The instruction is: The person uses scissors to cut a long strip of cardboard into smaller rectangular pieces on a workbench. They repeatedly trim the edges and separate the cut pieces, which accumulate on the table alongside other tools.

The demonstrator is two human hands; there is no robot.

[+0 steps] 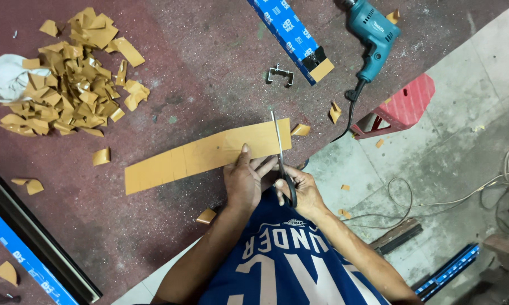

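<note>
A: So how's this one filmed?

B: Only one view is given, worn on the head and pointed almost straight down. The dark red worktable [169, 237] is seen from above, pretty close in, with the blue shirt [288, 265] caught along the bottom edge.

A: Which way is it faced?

B: Away from the body, so the table's far side is placed at the top. The table edge is cut diagonally across the frame, and the concrete floor [452, 152] is taken in on the right, further below.
</note>
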